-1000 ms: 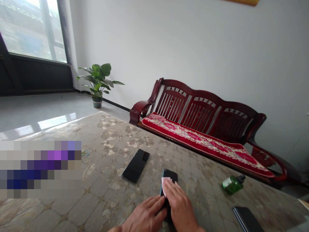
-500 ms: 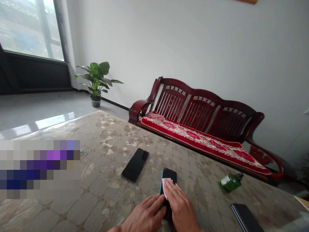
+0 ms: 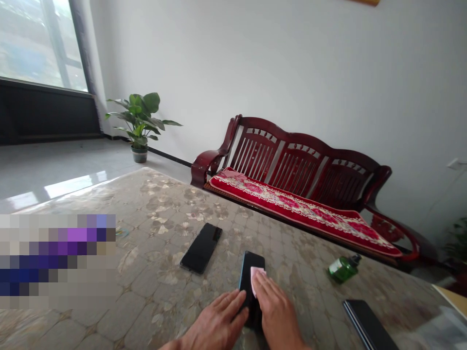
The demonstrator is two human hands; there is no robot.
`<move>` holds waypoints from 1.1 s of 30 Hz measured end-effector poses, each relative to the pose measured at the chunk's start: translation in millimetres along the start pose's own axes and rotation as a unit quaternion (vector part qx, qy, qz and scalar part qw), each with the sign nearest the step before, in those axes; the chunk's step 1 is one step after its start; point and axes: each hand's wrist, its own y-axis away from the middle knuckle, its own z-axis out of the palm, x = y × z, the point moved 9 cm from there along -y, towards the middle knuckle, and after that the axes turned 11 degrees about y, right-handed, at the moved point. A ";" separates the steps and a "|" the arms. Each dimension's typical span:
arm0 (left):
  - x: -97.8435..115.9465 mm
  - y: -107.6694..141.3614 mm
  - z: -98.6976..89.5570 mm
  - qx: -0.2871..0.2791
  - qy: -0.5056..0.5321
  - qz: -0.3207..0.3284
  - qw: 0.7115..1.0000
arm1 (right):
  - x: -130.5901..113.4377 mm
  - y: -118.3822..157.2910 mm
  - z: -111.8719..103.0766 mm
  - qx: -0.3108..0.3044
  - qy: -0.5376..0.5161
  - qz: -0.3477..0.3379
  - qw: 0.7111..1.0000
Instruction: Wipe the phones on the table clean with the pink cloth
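Note:
A black smartphone (image 3: 252,260) lies face up on the table in front of me, its far half showing. My left hand (image 3: 221,318) grips it by the left edge, with fingers and thumb against the side and screen. Under the fingers of my right hand (image 3: 276,306) is a folded pink cloth (image 3: 257,273), pressed flat on the screen. The near end of the phone is partly hidden between both hands. Left of it rests another black smartphone (image 3: 201,248), touched by neither hand.
A green pump bottle (image 3: 343,269) lies tilted at the right, beyond a stack of dark phones (image 3: 368,323). The patterned table (image 3: 146,287) has a blurred-out patch on its left. Behind stand a red wooden bench (image 3: 292,160) and a potted plant (image 3: 139,154).
My right hand has slid the pink cloth rightward across the phone screen. The left hand stays at the phone's edge. The whole view has shifted slightly.

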 end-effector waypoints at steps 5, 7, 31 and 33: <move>1.7 -4.2 -4.4 -0.039 0.018 -0.017 0.999 | 0.8 -3.9 -1.0 -0.019 -0.013 0.004 1.000; 0.9 -4.5 -3.6 -0.054 0.030 -0.024 0.998 | 11.3 -20.6 5.4 -0.036 -0.021 0.045 0.998; -4.9 -6.8 -7.6 0.006 0.094 -0.048 0.994 | -9.5 -37.2 -6.1 -0.046 -0.073 0.038 0.996; -4.8 -7.1 -4.9 0.013 0.105 -0.041 0.994 | -20.7 -17.1 -14.1 -0.036 -0.083 -0.008 0.996</move>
